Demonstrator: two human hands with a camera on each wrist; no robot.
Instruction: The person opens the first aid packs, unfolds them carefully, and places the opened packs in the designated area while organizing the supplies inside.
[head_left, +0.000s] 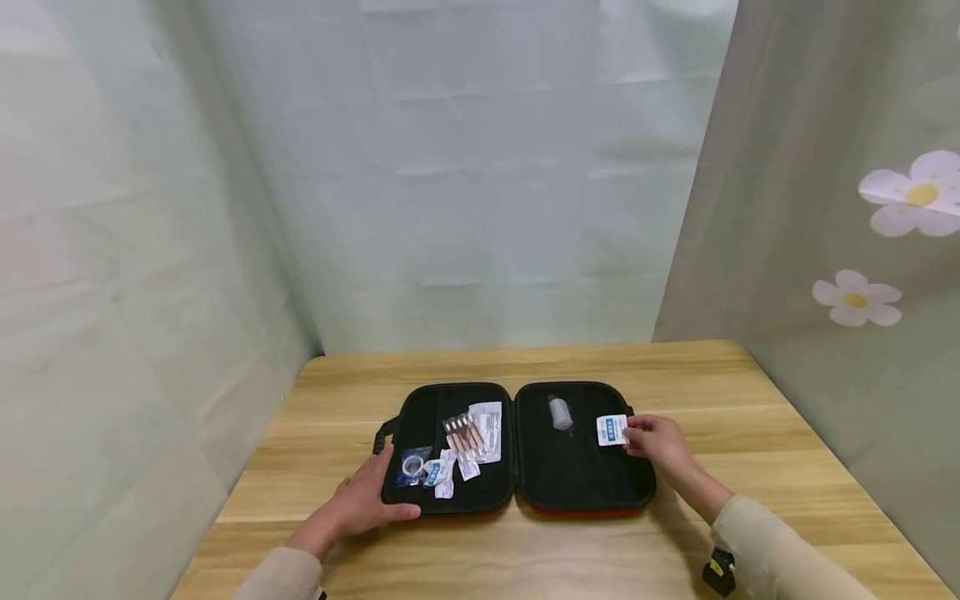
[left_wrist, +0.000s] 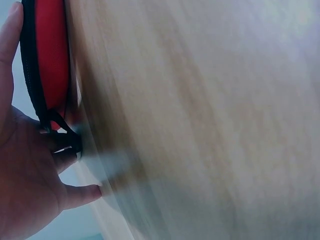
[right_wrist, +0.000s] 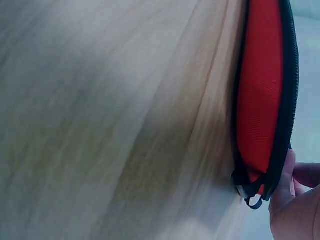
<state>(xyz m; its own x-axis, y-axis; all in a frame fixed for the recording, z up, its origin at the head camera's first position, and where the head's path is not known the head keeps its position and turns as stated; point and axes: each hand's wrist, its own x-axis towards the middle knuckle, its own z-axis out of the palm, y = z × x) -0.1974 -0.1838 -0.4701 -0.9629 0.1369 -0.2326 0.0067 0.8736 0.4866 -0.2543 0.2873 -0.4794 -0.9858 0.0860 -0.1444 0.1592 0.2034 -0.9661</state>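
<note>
A zip case (head_left: 592,475) with a black inside and red outer shell lies unfolded on the table. My right hand (head_left: 660,442) pinches a small white-and-blue packet (head_left: 611,430) over the case's right half. Spread along the left half's outer edge is my left hand (head_left: 363,500), its thumb at the near corner; the left wrist view shows its straight fingers by the red shell (left_wrist: 52,55). In the left half lie a pack of swabs (head_left: 465,436), a white paper packet (head_left: 491,429), a roll of tape in a wrapper (head_left: 412,467) and several small sachets (head_left: 442,477).
A white roll in clear wrap (head_left: 559,413) lies in the case's right half. The case's black carry handle (head_left: 384,435) sticks out on the left. Around the wooden table (head_left: 525,558) hang pale curtains (head_left: 480,208).
</note>
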